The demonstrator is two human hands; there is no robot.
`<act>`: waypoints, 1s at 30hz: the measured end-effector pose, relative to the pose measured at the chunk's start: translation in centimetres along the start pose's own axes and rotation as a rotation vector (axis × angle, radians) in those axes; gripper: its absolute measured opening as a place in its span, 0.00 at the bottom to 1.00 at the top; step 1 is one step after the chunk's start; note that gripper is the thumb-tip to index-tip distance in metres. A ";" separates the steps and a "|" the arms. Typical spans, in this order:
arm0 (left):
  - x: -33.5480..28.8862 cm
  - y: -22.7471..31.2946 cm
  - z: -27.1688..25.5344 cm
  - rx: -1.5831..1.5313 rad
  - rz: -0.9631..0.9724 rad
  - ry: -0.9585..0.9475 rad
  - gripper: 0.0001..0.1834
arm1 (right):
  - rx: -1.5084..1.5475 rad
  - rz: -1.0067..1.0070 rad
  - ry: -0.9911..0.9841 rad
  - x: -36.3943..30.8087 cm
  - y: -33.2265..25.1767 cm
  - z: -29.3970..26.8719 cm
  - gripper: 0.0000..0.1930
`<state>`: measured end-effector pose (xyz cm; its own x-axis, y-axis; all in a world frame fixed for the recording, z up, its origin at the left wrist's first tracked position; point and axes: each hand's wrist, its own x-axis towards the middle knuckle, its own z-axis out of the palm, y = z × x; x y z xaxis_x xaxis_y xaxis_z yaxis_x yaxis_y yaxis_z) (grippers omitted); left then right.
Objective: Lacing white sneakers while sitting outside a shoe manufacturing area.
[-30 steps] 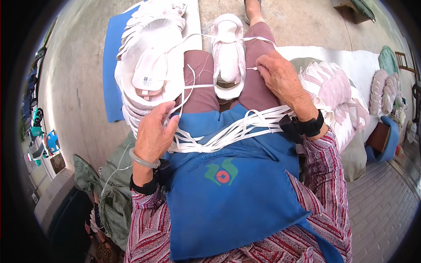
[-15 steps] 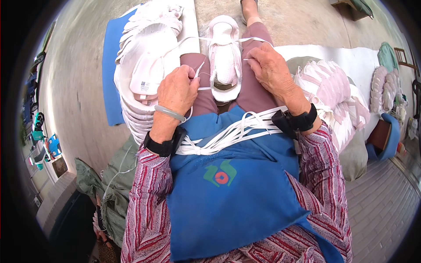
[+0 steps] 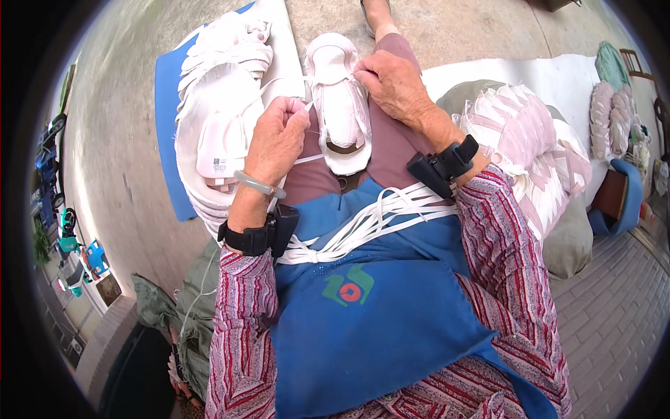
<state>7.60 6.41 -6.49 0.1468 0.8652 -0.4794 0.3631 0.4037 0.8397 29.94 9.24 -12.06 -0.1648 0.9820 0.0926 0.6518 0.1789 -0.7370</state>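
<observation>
Between my knees rests a pale pink and white shoe upper [image 3: 340, 115], its opening toward me. To its left, my left hand [image 3: 280, 136] is closed, pinching a thin white shoelace [image 3: 312, 105] between thumb and forefinger. Another stretch of lace runs from the upper's near left side toward that hand. My right hand [image 3: 392, 82] is closed too, its fingertips against the upper's far right edge. The lace end seen in its fingers earlier is now mostly hidden by them. Across my lap, on a blue apron [image 3: 370, 314], lies a bundle of white laces [image 3: 377, 218].
A stack of white and pink uppers [image 3: 218, 136] stands at left beside a blue sheet [image 3: 169, 140]. More pink uppers [image 3: 516, 133] are heaped at right on a grey-green sack [image 3: 569, 244]. Farther right is a blue container [image 3: 624, 202].
My right hand has moved left, from out beside the upper to its edge. The lace that stretched wide between both sides has drawn in. My left hand stays near the upper's left side.
</observation>
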 end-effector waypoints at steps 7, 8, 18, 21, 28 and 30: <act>2.0 -0.9 0.7 0.399 0.119 0.119 0.13 | -0.030 0.072 -0.038 0.1 -0.4 0.2 0.12; 2.1 -0.8 0.5 0.439 0.107 0.123 0.14 | -0.023 0.073 -0.054 0.1 -0.4 0.2 0.12; 3.3 -0.6 0.8 0.456 0.132 0.205 0.14 | 0.133 0.028 -0.220 1.3 1.2 -0.2 0.14; 3.6 -0.8 0.8 0.476 0.148 0.202 0.12 | 0.197 0.029 -0.267 1.6 1.5 -0.5 0.14; 4.7 0.1 0.0 0.476 0.145 0.121 0.11 | 0.393 0.096 -0.391 2.0 1.8 -1.3 0.14; 4.8 0.1 0.1 0.413 0.117 0.114 0.12 | 0.424 0.094 -0.403 2.2 1.9 -1.3 0.14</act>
<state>8.47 10.53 -8.70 0.1151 0.9346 -0.3366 0.6906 0.1683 0.7034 31.76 11.83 -12.36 -0.4427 0.8770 -0.1866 0.3380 -0.0295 -0.9407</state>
